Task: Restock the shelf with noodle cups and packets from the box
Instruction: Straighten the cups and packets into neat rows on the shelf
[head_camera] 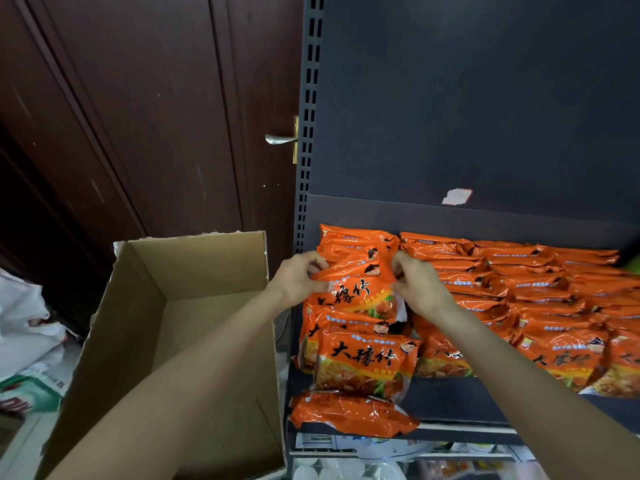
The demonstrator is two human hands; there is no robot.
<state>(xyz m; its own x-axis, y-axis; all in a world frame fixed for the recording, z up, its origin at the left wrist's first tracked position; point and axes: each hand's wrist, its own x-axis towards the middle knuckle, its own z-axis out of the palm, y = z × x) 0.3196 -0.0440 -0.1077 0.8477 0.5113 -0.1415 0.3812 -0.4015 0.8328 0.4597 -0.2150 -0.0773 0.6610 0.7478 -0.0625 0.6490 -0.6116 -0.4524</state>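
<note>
Careful: your left hand (298,282) and right hand (417,285) pinch one packet (356,289); the loose packet (349,412) at the shelf (460,407) edge could slide off.

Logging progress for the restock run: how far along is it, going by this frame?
Nearly done, it seems. Done: the shelf holds rows of orange noodle packets, and the cardboard box shows no stock inside. In hand: the left hand and right hand pinch the sides of one packet atop the left stack. Left: seat that packet and tidy the loose packet lying at the shelf's front edge. No cups visible.
</note>
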